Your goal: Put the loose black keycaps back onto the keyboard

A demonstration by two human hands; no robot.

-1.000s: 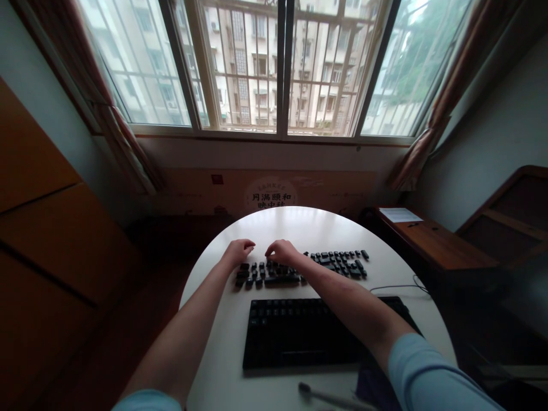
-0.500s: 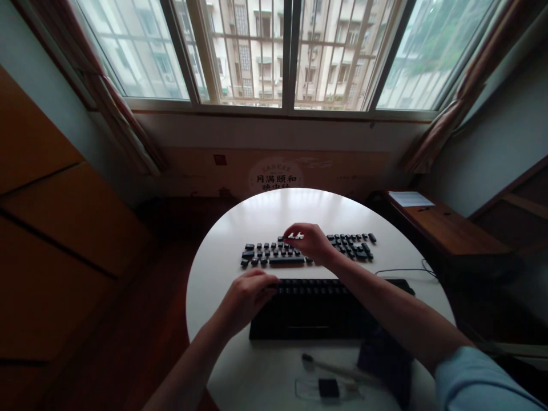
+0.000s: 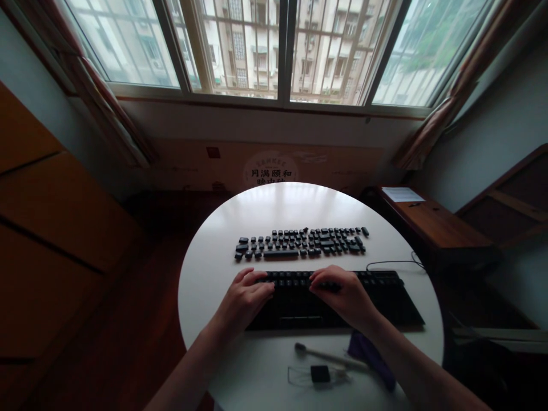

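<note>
A black keyboard (image 3: 299,319) lies on the round white table, its upper rows fitted with keycaps and its lower part dark. My left hand (image 3: 246,298) has its fingers curled around the keyboard's upper left corner. Over the middle of the upper rows, my right hand (image 3: 342,292) is closed in a pinch at the keyboard. Whatever sits between its fingertips is hidden. Beyond the keyboard, loose black keycaps (image 3: 257,246) stand in rows, with a long space bar (image 3: 280,253) among them.
Near the front of the table (image 3: 197,268) lie a brush (image 3: 325,357), a small black block with wire loops (image 3: 320,374), and a purple cloth (image 3: 377,359). A cable (image 3: 389,262) runs off the right side. A wooden side table (image 3: 432,222) stands to the right.
My right hand has come back from the loose keycaps down to the keyboard. My left hand stays at the keyboard's left corner. The view has shifted slightly.
</note>
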